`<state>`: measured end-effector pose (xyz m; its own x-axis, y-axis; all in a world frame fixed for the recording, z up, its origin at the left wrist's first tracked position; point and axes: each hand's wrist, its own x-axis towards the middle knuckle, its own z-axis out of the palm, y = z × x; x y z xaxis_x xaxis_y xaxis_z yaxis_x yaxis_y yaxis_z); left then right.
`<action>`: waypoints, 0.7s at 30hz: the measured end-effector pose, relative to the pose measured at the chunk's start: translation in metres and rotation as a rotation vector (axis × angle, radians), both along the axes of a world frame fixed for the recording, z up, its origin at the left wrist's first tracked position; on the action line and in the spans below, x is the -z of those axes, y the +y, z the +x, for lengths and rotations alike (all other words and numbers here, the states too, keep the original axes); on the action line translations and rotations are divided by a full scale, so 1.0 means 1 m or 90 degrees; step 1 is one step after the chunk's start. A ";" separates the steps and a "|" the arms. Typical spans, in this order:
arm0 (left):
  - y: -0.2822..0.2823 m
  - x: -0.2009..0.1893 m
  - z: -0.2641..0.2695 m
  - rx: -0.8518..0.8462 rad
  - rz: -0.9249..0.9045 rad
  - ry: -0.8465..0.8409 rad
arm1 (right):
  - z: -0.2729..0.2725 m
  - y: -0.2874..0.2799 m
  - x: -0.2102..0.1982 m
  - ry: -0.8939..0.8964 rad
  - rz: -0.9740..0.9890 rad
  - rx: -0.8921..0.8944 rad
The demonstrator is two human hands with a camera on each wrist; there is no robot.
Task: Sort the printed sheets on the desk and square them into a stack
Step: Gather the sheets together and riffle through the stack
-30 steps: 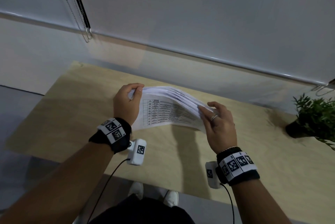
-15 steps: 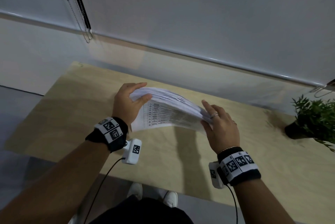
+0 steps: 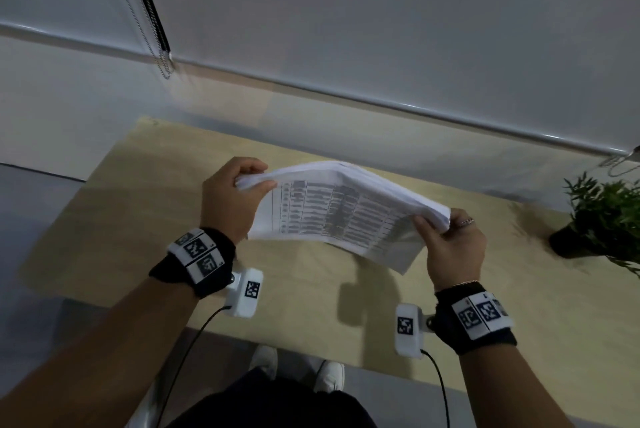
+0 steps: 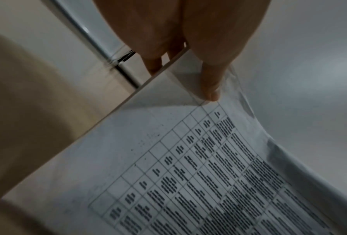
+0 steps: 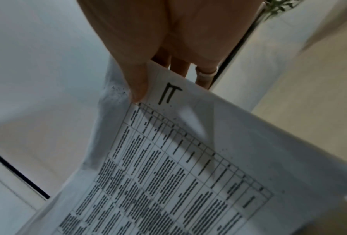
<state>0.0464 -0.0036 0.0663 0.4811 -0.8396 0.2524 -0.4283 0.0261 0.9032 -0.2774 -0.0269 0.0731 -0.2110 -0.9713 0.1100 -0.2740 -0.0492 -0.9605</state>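
Both hands, left (image 3: 231,199) and right (image 3: 453,247), pinch the sheets (image 3: 339,209); loosen each grip, tap edges on the counter (image 3: 104,219) at 6 o'clock.

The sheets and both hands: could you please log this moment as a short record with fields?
sheets: printed sheets bowed upward, held above the desk
left hand: left hand grips the left end, thumb on the printed table
right hand: right hand grips the right end
edges: uneven, not yet squared
nearby: potted plant at desk's right
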 end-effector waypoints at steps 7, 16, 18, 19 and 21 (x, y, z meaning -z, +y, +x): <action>0.016 0.032 -0.008 0.017 0.055 0.124 | 0.009 0.009 0.022 -0.066 0.067 0.026; 0.009 0.021 -0.013 0.007 -0.015 0.165 | 0.023 0.012 0.012 -0.098 -0.027 0.032; 0.006 0.021 -0.015 -0.011 -0.025 0.194 | 0.028 0.012 0.009 -0.109 -0.046 0.050; 0.005 0.021 -0.016 -0.025 -0.020 0.199 | 0.029 0.012 0.008 -0.103 -0.053 0.061; 0.002 0.021 -0.017 -0.053 -0.004 0.192 | 0.030 0.010 0.007 -0.096 -0.044 0.087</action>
